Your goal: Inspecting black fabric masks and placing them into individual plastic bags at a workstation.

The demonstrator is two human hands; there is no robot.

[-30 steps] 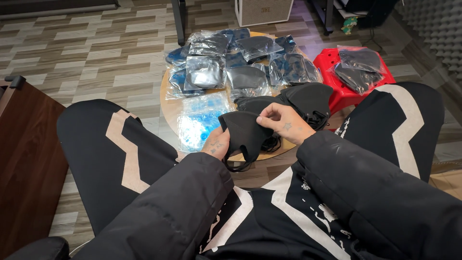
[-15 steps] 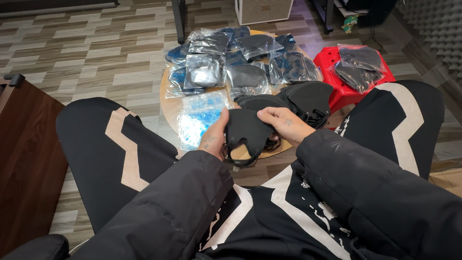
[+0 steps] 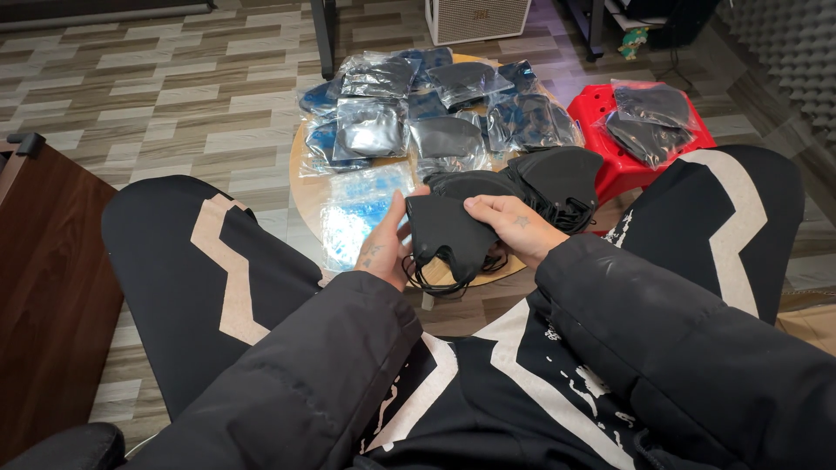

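Note:
A black face mask is held between both hands above the near edge of a small round wooden table. My left hand grips its left side, thumb up. My right hand pinches its upper right edge. The mask's ear loops dangle below. Just behind it lies a pile of loose black masks. Empty clear plastic bags lie on the table to the left of my hands.
Several bagged dark masks cover the far half of the table. A red plastic stool on the right carries more bagged masks. My knees flank the table. A dark wooden cabinet stands at left; a speaker box stands beyond.
Both hands have lifted the mask slightly and spread it flatter; the left hand has shifted up along the mask's left side.

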